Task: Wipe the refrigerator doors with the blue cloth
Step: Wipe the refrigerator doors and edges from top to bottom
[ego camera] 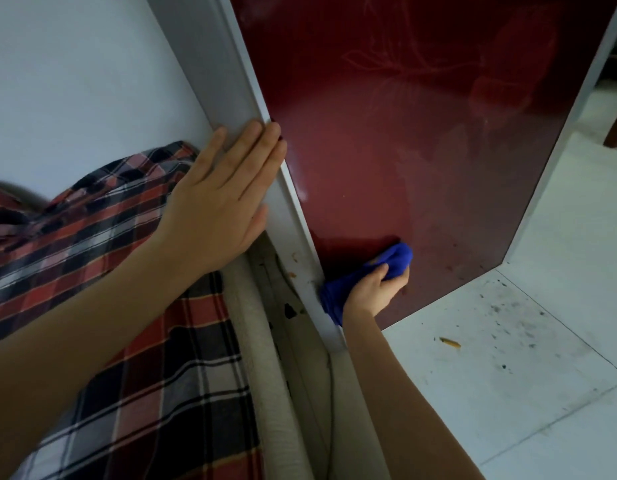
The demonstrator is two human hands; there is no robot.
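White floor [508, 375] meets glossy red door [386, 150] (perhaps floral-etched); right hand [373, 289] grips bunched blue cloth [399, 258], left hand [217, 202] presses flat.

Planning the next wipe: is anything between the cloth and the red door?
Nothing visible. The right hand grips the cloth against the lower part of the door. The left hand lies flat on the grey side of the fridge, up and left of the cloth.

Left hand [224, 195] flat at centre left, fingers straight and together, right hand [373, 289] lower centre, curled round blue cloth [399, 259]
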